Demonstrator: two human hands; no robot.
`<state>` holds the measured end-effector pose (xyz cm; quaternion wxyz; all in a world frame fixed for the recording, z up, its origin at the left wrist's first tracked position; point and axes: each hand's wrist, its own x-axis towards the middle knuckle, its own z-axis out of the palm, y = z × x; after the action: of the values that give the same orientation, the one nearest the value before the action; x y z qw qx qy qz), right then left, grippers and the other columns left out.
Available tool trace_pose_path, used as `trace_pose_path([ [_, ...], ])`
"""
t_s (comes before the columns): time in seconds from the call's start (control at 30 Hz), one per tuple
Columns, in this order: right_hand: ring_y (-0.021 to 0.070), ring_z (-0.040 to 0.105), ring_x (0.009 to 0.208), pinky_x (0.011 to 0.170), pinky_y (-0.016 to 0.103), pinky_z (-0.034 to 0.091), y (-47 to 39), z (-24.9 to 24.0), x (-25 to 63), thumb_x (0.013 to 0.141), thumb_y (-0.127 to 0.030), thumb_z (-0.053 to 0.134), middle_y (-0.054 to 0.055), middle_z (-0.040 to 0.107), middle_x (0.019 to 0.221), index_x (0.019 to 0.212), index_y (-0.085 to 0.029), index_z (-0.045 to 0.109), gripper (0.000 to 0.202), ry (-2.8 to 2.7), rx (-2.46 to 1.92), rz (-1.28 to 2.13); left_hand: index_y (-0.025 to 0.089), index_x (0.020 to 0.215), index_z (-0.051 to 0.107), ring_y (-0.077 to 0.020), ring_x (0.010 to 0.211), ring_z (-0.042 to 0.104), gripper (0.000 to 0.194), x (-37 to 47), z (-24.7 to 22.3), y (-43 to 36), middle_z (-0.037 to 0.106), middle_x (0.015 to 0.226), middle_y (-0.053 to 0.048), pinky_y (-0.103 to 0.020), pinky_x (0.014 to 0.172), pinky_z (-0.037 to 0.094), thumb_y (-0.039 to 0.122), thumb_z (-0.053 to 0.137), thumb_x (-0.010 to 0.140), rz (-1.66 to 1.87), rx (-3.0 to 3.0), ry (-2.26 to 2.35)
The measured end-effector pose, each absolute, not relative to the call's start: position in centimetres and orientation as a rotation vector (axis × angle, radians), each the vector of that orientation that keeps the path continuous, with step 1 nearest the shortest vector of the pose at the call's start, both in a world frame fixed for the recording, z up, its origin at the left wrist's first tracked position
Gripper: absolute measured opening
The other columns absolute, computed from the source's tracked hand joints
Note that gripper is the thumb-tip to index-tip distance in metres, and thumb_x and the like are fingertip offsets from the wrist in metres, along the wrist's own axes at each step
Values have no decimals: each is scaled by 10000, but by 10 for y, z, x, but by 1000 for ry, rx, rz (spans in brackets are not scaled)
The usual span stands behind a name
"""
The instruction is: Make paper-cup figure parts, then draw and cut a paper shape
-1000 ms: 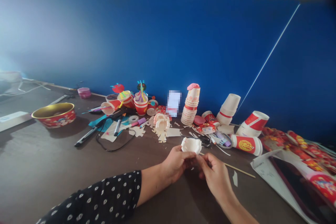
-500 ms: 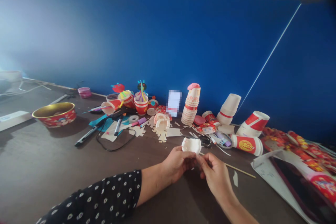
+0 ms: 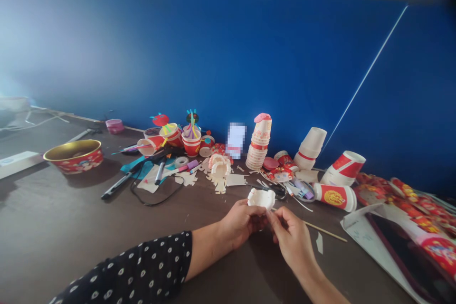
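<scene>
A white cut paper cup with a notched rim is held up over the table, its opening tilted toward me. My left hand is closed around its lower left side, thumb along the near edge. From the right, the thumb and fingers of my right hand pinch at the cup's near edge, close to my left thumb. The fingertips cover what exactly is pinched there. A thin wooden stick lies to the right, partly behind my right hand, and a white paper scrap rests near it.
Stacked paper cups stand against the blue partition. Markers, a tape roll and paper scraps lie left of centre. A gold-lined bowl sits at far left. On the right are a toppled cup and a dark phone.
The cut cup has shifted very slightly to the right and tilted a little in my fingers. Both hands keep nearly the same place and grip.
</scene>
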<state>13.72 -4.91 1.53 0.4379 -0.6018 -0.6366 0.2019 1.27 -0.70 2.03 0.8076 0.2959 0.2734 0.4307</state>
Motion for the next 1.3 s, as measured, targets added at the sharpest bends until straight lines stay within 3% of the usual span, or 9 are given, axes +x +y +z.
trace_pose_path([
  [0.67,130,486,390,429,207,345,-46,9,140,821,-459,429,-51,478,409,579,-214,449,345,-1592,-1549,464,88,749,601,-110,582,527,217,14,17,-8,590,662,-40,-250,602,386,89,668,542,984,684,509],
  [0.87,137,488,408,444,215,349,-45,11,140,819,-457,429,-41,495,421,578,-211,455,345,-1583,-1553,461,92,731,595,-87,556,494,233,14,20,-9,575,647,-25,-219,548,349,77,682,516,994,717,490],
  [1.13,130,470,401,433,210,342,-47,13,140,822,-433,419,-42,479,416,561,-212,433,342,-1580,-1557,454,84,733,600,-98,580,504,242,14,21,-12,576,668,-40,-231,576,363,146,724,535,976,775,483],
  [1.3,133,480,405,440,213,351,-46,12,141,824,-418,410,-42,483,421,571,-212,440,328,-1584,-1542,455,74,622,589,-86,513,478,240,14,19,-11,537,551,-24,-223,538,348,253,734,558,927,807,533],
])
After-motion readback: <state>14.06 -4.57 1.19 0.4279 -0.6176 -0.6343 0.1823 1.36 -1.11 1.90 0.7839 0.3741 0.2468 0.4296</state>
